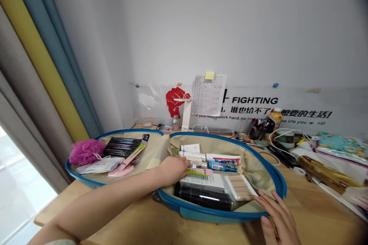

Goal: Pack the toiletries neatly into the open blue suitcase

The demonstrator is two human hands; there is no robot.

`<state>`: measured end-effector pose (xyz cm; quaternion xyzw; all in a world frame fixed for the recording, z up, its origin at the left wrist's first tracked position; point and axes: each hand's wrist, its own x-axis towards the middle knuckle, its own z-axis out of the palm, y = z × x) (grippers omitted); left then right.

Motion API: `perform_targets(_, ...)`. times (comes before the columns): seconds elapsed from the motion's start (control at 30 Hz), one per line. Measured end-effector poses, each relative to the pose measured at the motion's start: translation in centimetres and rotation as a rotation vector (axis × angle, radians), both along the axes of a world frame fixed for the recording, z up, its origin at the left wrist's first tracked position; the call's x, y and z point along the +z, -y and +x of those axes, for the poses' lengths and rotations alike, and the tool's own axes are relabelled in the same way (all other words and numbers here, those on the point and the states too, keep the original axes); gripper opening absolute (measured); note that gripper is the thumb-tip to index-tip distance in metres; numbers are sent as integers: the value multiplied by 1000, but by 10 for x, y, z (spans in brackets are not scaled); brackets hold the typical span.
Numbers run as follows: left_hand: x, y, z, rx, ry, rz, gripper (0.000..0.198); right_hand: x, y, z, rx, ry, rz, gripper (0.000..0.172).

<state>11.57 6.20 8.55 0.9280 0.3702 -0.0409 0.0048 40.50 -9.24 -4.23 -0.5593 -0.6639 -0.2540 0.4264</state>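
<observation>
An open oval case with a blue rim (pixel 222 136) lies spread in two halves on the table. My left hand (pixel 174 170) reaches into its right half, fingers closed at the left end of a slim pink-and-green packet (pixel 201 172). Under that packet is a white box (pixel 205 182), with a black cylinder (pixel 204 196) in front. Behind them lie white tubes (pixel 190 148), a toothpaste tube (pixel 225 159) and a blue tube (pixel 221 166). My right hand (pixel 280 214) is open at the right front rim, its fingertips close to a pack of cotton swabs (pixel 240 187).
The left half holds a purple bath puff (pixel 86 151), a dark flat pack (pixel 122 146), a white packet (pixel 97 165) and pink-and-green items. Behind stands a white lamp (pixel 186 115). A yellow-capped bottle (pixel 274 119), cables and packets crowd the table's right side.
</observation>
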Motion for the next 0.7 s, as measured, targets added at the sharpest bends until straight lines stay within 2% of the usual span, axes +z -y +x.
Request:
perform_targets(0.17, -19, -9, 20, -70, -98, -31, 27, -3, 0, 2, 7, -32, 3, 33)
perform_targets(0.43, -25, -16, 22, -37, -80, -31, 31, -2, 0, 1, 18, -26, -13, 33)
perform_targets(0.53, -18, -13, 21, -11, -1, -10, 35, -2, 1, 2, 14, -39, -19, 34)
perform_targets(0.6, -7, -12, 14, 28, 78, 21, 36, -3, 1, 3, 13, -43, -25, 34)
perform_targets(0.7, 15, -15, -14, 161, 198, 96, 35, -5, 0, 4, 13, -34, -11, 34)
